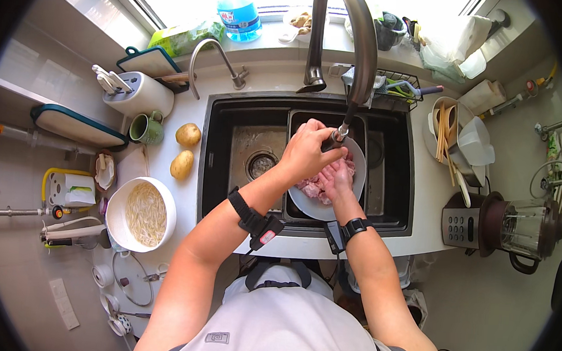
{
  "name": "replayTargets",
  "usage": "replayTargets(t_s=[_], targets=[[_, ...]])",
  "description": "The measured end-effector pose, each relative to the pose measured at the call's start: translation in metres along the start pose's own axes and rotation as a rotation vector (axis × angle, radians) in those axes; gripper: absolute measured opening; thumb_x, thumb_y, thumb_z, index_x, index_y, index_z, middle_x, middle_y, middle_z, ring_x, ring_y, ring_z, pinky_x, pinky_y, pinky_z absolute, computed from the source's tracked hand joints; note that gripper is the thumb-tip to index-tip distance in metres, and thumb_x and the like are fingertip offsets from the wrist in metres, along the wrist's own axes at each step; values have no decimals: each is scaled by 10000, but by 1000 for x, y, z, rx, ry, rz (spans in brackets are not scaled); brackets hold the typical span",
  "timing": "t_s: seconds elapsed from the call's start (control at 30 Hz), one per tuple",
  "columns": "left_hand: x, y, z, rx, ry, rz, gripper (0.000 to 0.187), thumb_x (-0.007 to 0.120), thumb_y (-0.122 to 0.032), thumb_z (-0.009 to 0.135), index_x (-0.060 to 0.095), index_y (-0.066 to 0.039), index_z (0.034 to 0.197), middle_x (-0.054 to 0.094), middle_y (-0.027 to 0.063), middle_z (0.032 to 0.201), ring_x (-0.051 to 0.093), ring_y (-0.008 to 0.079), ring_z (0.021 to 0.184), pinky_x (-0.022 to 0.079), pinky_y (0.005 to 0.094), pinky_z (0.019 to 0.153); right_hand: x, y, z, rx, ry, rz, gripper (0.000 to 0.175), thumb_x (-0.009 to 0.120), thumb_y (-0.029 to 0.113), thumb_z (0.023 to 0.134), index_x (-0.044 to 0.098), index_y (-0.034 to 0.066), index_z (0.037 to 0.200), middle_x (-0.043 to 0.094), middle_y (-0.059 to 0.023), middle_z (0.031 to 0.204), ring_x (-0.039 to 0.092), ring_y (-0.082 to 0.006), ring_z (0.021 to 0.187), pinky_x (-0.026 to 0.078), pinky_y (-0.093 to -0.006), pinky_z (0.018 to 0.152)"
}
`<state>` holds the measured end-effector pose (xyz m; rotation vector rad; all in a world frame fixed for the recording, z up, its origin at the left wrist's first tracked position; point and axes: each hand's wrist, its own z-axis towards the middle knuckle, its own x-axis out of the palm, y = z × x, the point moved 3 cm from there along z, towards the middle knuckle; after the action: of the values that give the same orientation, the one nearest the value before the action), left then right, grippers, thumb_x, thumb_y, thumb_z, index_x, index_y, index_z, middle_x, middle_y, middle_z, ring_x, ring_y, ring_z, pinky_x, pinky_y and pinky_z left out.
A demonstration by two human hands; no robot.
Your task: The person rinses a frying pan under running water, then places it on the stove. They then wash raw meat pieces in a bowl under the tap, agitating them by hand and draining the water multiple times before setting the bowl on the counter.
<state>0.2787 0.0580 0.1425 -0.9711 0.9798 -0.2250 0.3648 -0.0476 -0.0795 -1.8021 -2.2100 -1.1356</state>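
My left hand [307, 148] is closed around the spray head [334, 141] of the tall pull-down kitchen faucet [366, 50]. Just below it, my right hand [337, 180] is turned palm up with its fingers spread. It is over a white bowl [303, 207] of raw pink meat pieces [313, 189]; whether the back of the hand touches the meat is hidden. The bowl stands in the right part of a black sink [237, 106]. I cannot tell whether water is running.
Left of the sink lie two potatoes [181, 164] and a white colander [168, 224] of bean sprouts [146, 214]. A green mug [148, 128] and a knife block [143, 97] stand behind. At right are a blender [524, 229] and a utensil holder [467, 163]. A slim second faucet [212, 43] rises behind the sink.
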Motion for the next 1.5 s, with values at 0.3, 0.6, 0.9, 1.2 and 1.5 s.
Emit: replayTargets(t_s=[0.3,0.6,0.9,1.2,1.5], targets=[[17,28,-40,-164,140,90,374,791,-368,816,751,-133,1104,590,146,1118,573,357,1074,490,426,939,-25,-17,-20,40,-17,-172,735,432,540,1048,327,-5,1530,387,-226,1553,387,-358,1442,319,-468,1195],[9,23,-50,-150,129,147,398,780,-407,824,749,-115,1092,596,165,1090,571,359,1067,485,426,931,-47,-25,-48,12,-66,-278,572,511,421,1026,449,34,1443,558,-154,1399,557,-290,1256,448,-447,1051],[10,10,-60,-205,197,172,453,753,-469,841,744,-92,1093,588,190,1068,568,366,1062,480,430,933,-70,-19,-75,-44,-83,-222,594,553,416,1018,437,23,1448,549,-173,1388,574,-296,1220,483,-449,1038],[10,-2,-66,-259,191,209,457,745,-480,866,739,-75,1076,575,173,955,571,329,934,485,422,837,-90,-32,-72,-74,-87,-225,500,580,395,1014,498,63,1379,616,-148,1301,603,-278,1178,490,-422,1003],[11,-1,-67,-320,271,172,510,734,-511,853,737,-31,1024,609,212,1033,613,376,973,510,445,875,-94,-33,-70,-61,-68,-158,556,582,406,1019,464,25,1406,579,-175,1335,588,-283,1192,489,-403,1028]])
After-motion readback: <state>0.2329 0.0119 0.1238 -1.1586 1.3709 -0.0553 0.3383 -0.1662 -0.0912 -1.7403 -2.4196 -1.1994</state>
